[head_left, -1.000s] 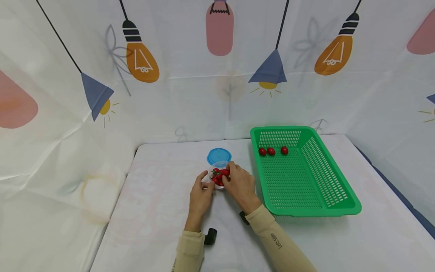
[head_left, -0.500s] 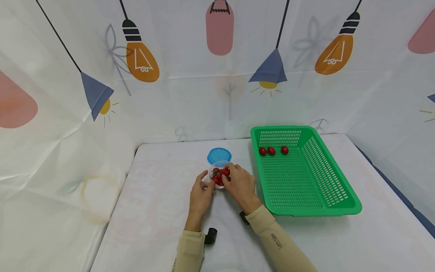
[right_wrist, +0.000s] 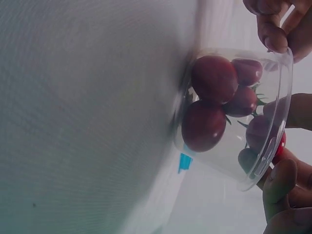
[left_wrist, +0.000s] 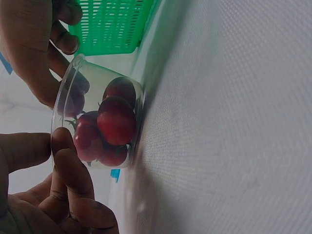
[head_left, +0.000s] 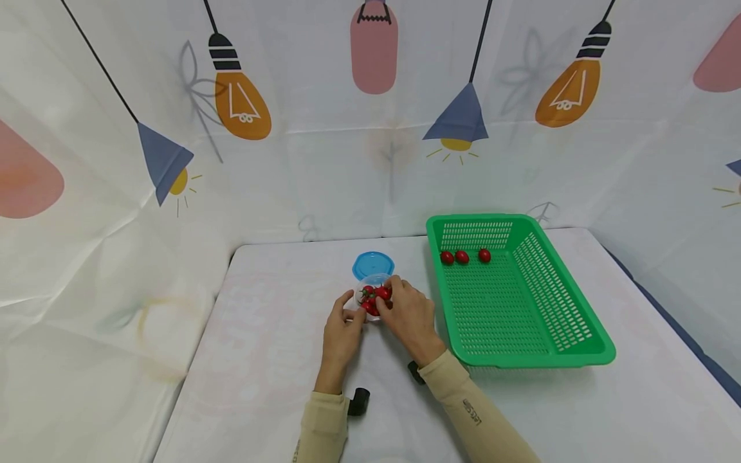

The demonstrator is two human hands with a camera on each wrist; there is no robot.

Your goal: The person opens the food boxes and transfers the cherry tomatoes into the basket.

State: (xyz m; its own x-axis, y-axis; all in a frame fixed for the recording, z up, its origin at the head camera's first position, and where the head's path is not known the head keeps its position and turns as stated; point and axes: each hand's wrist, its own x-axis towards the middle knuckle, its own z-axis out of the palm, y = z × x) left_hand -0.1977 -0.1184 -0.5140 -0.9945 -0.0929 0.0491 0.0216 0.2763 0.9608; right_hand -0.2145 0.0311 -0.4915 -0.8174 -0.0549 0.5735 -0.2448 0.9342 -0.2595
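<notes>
A clear plastic tub (head_left: 373, 280) of red cherry tomatoes (left_wrist: 116, 122) stands on the white table. My left hand (head_left: 340, 337) steadies it, with thumb and index finger pinching the near-left rim. From the right, my right hand (head_left: 412, 319) reaches over the opposite rim, and its thumb and fingers pinch one cherry tomato (right_wrist: 257, 132) near the top of the tub. Several other tomatoes, some with green stems, lie below it, seen through the tub's wall in both wrist views. The right fingers partly cover the tub in the head view.
Just behind the tub lies a blue lid (head_left: 373, 265). To the right stands a large green plastic basket (head_left: 503, 321), with three tomatoes (head_left: 462, 257) near its back left corner. A printed white cloth (head_left: 324, 186) hangs behind the table.
My right thumb and fingers have shifted very slightly around the tomato over the tub. My left hand, the tub, the lid and the basket stay put.
</notes>
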